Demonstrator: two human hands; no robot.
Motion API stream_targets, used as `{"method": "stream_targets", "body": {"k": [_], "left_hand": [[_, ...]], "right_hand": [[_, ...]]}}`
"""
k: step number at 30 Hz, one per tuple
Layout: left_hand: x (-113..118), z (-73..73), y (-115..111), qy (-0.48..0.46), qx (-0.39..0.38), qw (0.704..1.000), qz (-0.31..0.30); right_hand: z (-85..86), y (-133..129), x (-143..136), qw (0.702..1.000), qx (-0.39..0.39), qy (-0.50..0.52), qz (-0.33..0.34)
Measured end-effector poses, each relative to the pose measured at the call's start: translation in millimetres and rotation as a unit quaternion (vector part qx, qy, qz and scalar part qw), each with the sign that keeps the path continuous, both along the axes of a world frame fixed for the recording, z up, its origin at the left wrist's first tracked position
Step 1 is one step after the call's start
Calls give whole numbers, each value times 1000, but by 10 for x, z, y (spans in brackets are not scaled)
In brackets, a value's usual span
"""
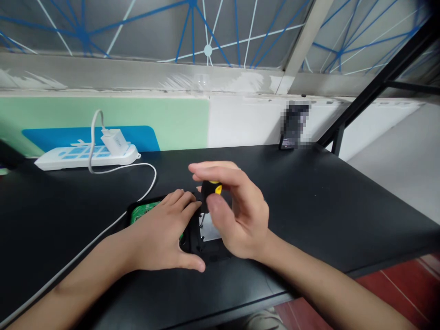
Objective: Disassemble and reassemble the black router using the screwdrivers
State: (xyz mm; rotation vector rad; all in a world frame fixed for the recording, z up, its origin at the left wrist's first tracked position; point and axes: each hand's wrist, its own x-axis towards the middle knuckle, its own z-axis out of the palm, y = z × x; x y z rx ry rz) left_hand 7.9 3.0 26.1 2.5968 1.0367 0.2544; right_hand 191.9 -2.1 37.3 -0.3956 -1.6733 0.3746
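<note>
My right hand (pixel 244 211) grips a short screwdriver (pixel 207 190) with a black and yellow handle. Its thin shaft points down at the edge of a silver metal plate (pixel 209 233), and the tip's exact contact is hard to make out. Spread flat over a black-cased device, my left hand (pixel 165 233) has its thumb out to the right and its fingertips near the screwdriver. A green circuit board (pixel 141 211) shows in the casing past the left wrist. Both hands cover much of the device.
The black table (pixel 309 215) runs back to the wall. At the back left lies a white power strip (pixel 85 156) with a white charger (pixel 115 141) plugged in. A white cable (pixel 103 229) trails past the left forearm. A phone (pixel 292 128), partly blurred, leans at the back right.
</note>
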Motion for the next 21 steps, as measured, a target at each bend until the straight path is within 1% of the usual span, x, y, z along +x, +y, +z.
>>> {"method": "stream_targets", "body": {"k": [2, 5, 7, 11, 14, 17, 21], "left_hand": [[11, 10, -3, 19, -13, 1000, 6], [15, 22, -6, 38, -24, 999, 10], [8, 23, -6, 41, -20, 999, 4], [-7, 4, 0, 43, -18, 999, 5], [-10, -11, 5, 27, -9, 1000, -3], [-3, 3, 2, 18, -5, 1000, -3], [4, 34, -8, 39, -19, 999, 5]], "right_hand": [[13, 23, -1, 999, 22, -6, -34], [15, 46, -3, 997, 32, -9, -76], [-6, 48, 0, 997, 20, -5, -68], [-76, 32, 14, 999, -41, 17, 2], [-109, 28, 26, 998, -58, 18, 23], [-105, 48, 37, 999, -47, 7, -2], [-54, 80, 45, 998, 18, -1, -54]]}}
